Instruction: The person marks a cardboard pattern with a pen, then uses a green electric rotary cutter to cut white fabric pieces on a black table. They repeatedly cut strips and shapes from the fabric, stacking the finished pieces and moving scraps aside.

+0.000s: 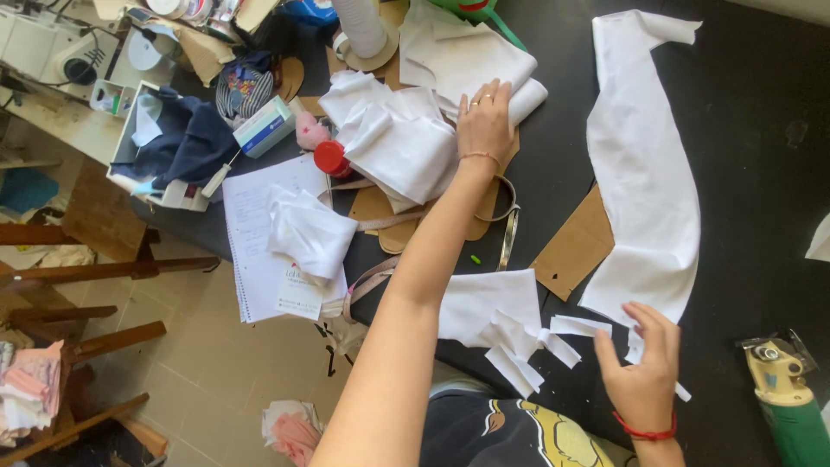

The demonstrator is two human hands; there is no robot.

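Nearest, at the table's near edge, the right hand rests with fingers loosely spread on small white fabric scraps, gripping nothing. Just beyond lie a brown cardboard pattern and a long white fabric piece. Farther in, the left hand presses flat, fingers together, on a pile of folded white cloth, beside a red cap.
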